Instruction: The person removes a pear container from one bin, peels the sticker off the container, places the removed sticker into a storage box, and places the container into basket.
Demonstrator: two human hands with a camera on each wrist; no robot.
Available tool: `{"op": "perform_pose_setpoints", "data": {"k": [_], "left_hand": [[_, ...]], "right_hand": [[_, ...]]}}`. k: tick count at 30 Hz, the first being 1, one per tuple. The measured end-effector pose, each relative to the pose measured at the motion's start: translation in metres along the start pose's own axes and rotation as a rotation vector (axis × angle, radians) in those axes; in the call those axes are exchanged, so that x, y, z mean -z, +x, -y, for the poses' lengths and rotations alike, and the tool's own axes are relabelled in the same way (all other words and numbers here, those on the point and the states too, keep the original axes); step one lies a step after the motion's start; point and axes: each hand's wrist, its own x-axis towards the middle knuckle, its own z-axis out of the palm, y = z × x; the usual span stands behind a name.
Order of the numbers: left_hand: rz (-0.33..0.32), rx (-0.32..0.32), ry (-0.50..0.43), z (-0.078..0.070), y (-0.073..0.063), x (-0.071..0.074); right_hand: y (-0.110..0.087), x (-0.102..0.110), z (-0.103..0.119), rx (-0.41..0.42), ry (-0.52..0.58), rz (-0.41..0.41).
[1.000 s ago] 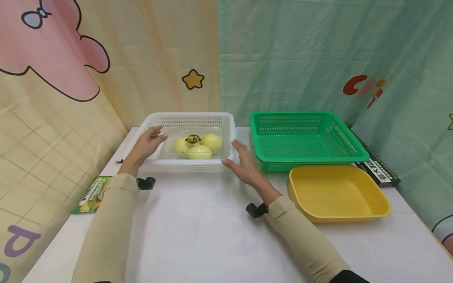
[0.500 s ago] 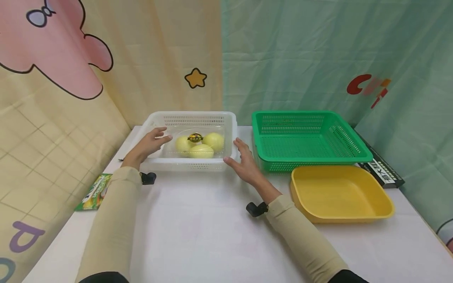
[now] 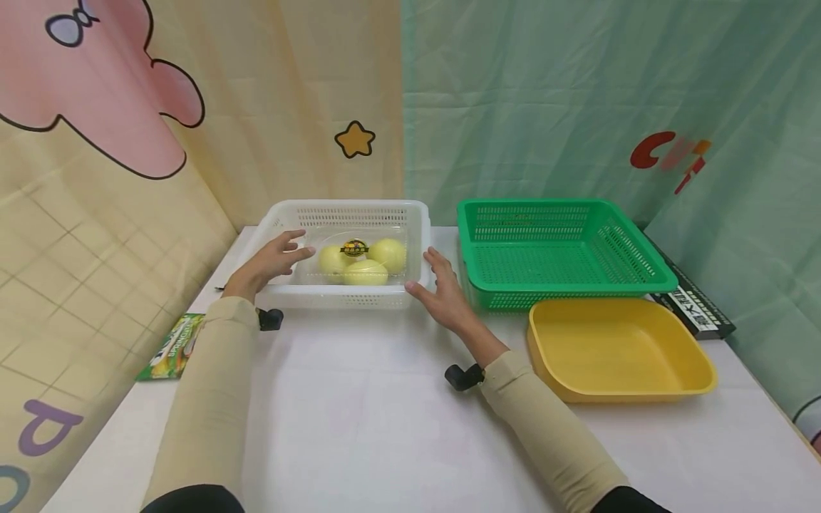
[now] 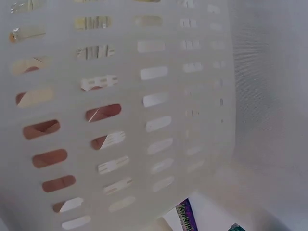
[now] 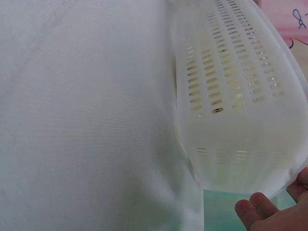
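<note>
A white slotted plastic basket (image 3: 343,296) stands at the back left of the table. Inside it lies a clear plastic container (image 3: 308,274) with a black-and-yellow label, holding three pale yellow-green round fruits (image 3: 365,272). My left hand (image 3: 272,260) reaches over the basket's left side, fingers relaxed, its thumb right by the container's left end. In the left wrist view the hand shows only in pieces through the basket's slots. My right hand (image 3: 445,296) is at the basket's right front corner, fingers spread, thumb right at the rim, holding nothing.
To the right of the white basket stands a green slotted basket (image 3: 564,291), with a yellow tub (image 3: 616,392) in front of it. A black box (image 3: 699,310) lies behind them at the right edge. A green packet (image 3: 172,345) lies by the left forearm.
My left hand has edged slightly inward over the basket, and my right hand has come slightly closer to its right side. The basket and fruit container look unmoved; the head view has shifted a little.
</note>
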Motion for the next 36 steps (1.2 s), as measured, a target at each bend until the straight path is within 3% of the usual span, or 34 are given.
{"op": "perform_pose_setpoints", "data": {"k": [9, 19, 26, 36], "left_hand": [[0.072, 0.028, -0.043, 0.000, 0.003, -0.001], [0.136, 0.056, 0.003, -0.011, -0.003, -0.003], [0.159, 0.040, 0.058, -0.003, 0.004, -0.002], [0.170, 0.039, 0.084, -0.004, 0.005, -0.004]], "right_hand": [[-0.001, -0.001, -0.001, 0.005, 0.026, 0.002], [0.001, -0.003, -0.005, 0.029, 0.045, -0.005], [0.001, -0.003, -0.005, 0.030, 0.040, -0.008], [0.000, -0.003, -0.005, 0.026, 0.026, -0.007]]}}
